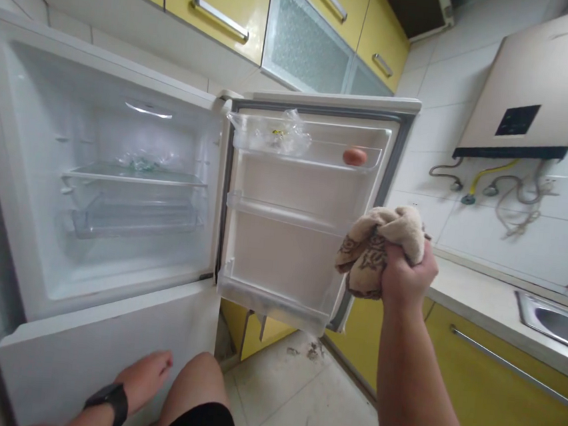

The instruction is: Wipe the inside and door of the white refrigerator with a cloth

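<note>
My right hand grips a bunched beige towel with a dark brown pattern, raised in front of the outer edge of the open fridge door. Low on the left, my left hand is curled closed beside my knee, in front of the white lower door; I see nothing in it. The open fridge compartment has a glass shelf with crumpled clear plastic on it and a clear drawer below. Another clear plastic bag and a brown egg sit in the door's top rack.
Yellow wall cupboards run overhead. At right, a water heater with hoses hangs above a counter with a steel sink. Yellow base cabinets stand below. Dark debris lies on the tiled floor.
</note>
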Available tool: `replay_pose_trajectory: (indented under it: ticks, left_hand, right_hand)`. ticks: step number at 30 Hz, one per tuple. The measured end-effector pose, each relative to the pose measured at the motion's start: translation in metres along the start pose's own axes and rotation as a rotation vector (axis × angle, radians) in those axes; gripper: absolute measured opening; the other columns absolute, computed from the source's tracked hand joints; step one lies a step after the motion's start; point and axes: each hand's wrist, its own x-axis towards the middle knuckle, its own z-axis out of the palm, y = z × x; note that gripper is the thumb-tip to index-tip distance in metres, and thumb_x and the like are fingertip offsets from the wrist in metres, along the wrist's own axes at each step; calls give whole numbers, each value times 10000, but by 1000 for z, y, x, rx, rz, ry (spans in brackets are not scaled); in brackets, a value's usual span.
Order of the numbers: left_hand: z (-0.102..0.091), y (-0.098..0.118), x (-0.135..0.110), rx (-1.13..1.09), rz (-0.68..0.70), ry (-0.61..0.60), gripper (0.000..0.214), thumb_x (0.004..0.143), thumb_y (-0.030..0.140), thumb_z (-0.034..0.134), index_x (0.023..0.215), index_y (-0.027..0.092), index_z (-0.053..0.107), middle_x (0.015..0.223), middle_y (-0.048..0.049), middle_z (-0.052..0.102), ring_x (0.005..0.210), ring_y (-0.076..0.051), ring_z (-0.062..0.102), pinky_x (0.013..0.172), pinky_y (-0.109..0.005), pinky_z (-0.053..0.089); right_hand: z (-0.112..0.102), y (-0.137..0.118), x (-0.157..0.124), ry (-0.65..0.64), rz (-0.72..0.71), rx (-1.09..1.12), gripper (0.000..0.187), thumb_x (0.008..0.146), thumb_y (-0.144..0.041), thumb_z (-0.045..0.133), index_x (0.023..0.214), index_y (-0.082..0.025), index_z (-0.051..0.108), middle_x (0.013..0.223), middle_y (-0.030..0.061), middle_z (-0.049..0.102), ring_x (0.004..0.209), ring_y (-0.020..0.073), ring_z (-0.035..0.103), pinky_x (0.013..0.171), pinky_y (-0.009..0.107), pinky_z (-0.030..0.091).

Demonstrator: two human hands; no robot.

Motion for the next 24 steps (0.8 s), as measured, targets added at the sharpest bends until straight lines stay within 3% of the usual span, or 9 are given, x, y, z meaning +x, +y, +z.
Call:
replay_pose_trajectory:
  ticks: [3,6,9,11,14,19,21,24]
  left_hand:
    - [-30,50,28,-44,168,187,351,931,155,351,1097,198,658,1172,-77,691,1134,-202,626,1022,-355,466]
    - [-57,117,48,-38,394,295,342,894,210,444,1177,253,632,1263,-37,651,1230,-185,561,1106,-321,408]
    - [-63,177,64,-9,523,356,551,863,215,480,1409,276,520,1539,-25,495,1456,-202,390,1250,-355,268]
    - [-57,203,75,9,538,361,687,834,219,505,1516,215,426,1631,-60,392,1530,-240,292,1286,-391,220]
    - [-46,221,85,32,510,371,775,792,220,537,1545,126,383,1614,-147,400,1522,-312,303,1273,-460,257]
    - [-47,221,82,77,509,418,718,755,174,525,1471,150,475,1467,-156,532,1372,-308,462,1207,-463,344]
    - [-47,218,77,90,497,420,708,757,181,525,1462,146,483,1467,-163,528,1366,-316,462,1192,-468,362]
    - [-41,212,72,106,464,402,747,772,203,520,1510,121,433,1542,-186,461,1444,-349,389,1194,-488,366]
  right_hand:
    - [-4,0,55,88,-158,-129,242,819,-376,616,1044,-303,667,1025,82,697,979,337,658,894,509,537]
    - [4,-11,105,7,-340,-263,295,819,-341,586,1100,-302,667,1117,100,688,1110,337,611,1001,515,493]
    - [15,-24,132,-124,-408,-363,379,786,-323,604,1154,-263,674,1171,116,667,1125,333,597,987,503,494]
    - [22,-28,135,-218,-437,-408,414,784,-316,614,1190,-253,666,1224,124,645,1114,330,600,966,492,503]
    - [29,-23,122,-338,-430,-419,430,796,-314,615,1219,-247,656,1254,129,633,1110,334,605,965,494,511]
    - [27,-2,90,-572,-375,-448,357,800,-307,599,1137,-242,697,1197,124,672,1067,330,623,946,492,519]
    - [21,0,83,-599,-387,-448,328,806,-309,593,1108,-248,705,1195,113,682,1051,323,630,919,476,524]
    - [9,-13,85,-520,-409,-448,310,798,-317,617,1092,-273,706,1163,86,698,987,308,647,832,443,526]
